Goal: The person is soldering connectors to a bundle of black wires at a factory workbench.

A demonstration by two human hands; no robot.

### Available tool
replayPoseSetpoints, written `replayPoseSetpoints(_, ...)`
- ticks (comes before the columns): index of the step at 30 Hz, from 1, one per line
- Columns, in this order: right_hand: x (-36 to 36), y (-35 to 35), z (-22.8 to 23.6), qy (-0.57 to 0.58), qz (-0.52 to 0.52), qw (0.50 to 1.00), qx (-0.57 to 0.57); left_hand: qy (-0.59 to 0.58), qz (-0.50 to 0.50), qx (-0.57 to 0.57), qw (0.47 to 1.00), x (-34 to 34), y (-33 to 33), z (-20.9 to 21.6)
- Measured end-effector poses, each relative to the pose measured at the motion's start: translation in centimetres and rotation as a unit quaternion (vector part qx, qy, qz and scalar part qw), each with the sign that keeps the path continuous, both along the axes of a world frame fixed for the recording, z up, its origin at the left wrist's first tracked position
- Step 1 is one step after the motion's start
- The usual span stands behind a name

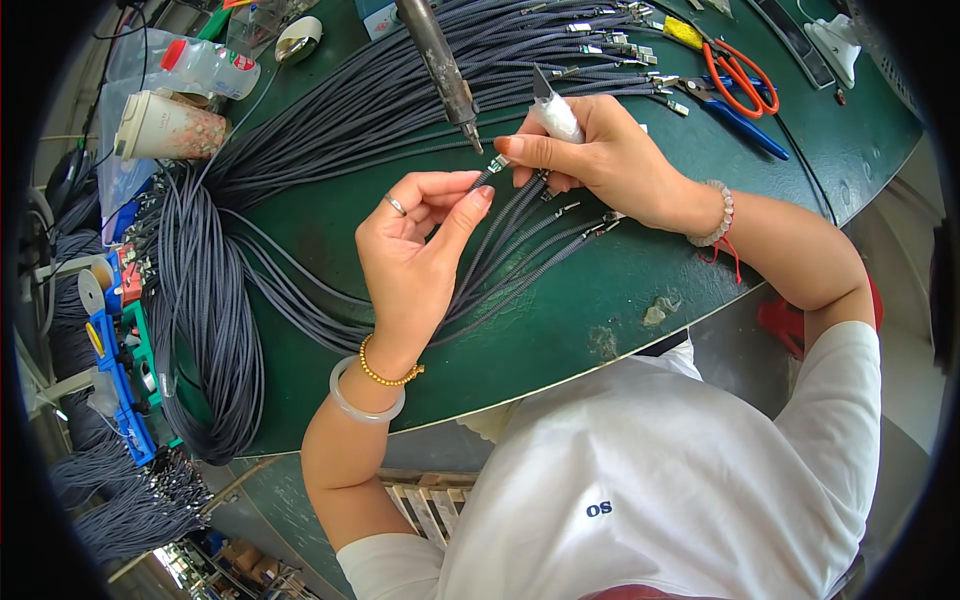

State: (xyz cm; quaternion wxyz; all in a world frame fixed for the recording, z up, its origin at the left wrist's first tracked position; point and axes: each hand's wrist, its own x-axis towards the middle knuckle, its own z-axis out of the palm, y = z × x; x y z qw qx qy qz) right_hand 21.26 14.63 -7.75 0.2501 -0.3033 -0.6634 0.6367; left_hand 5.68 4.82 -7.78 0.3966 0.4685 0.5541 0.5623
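My left hand (412, 260) pinches a dark braided cable (482, 181) between thumb and fingers, close to its end. A small metal connector (498, 163) tips that cable. Closed around a craft knife (557, 116) with a white-wrapped handle, my right hand (625, 165) keeps the blade pointing up and away. Its thumb tip is right at the connector; whether they touch I cannot tell. Just above both hands, a soldering iron (440, 72) slants down, its tip a little apart from the connector. More cable ends (600, 226) lie under and beside my right hand.
Long bundles of braided cables (205, 320) cover the green table (520, 370) at left and back. Red-handled pliers (738, 80) and blue-handled cutters (745, 128) lie at the back right. A paper cup (170, 127) and a plastic bottle (215, 68) are at the back left.
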Motion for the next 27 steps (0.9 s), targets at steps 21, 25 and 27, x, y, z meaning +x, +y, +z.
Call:
replayPoseSetpoints(21,-0.5,-0.8,1.0,0.074,0.026,0.997,-0.017,0.049,0.035,0.087,0.994,-1.0,0.0,0.4)
replayPoseSetpoints(25,-0.4,-0.8,1.1,0.066,0.020,0.998,0.000,0.058,0.037,0.103,0.992,-0.9,-0.1,0.4)
replayPoseSetpoints(27,-0.3,-0.8,1.0,0.065,0.019,0.998,0.006,0.060,0.039,0.105,0.992,-0.8,-0.1,0.4)
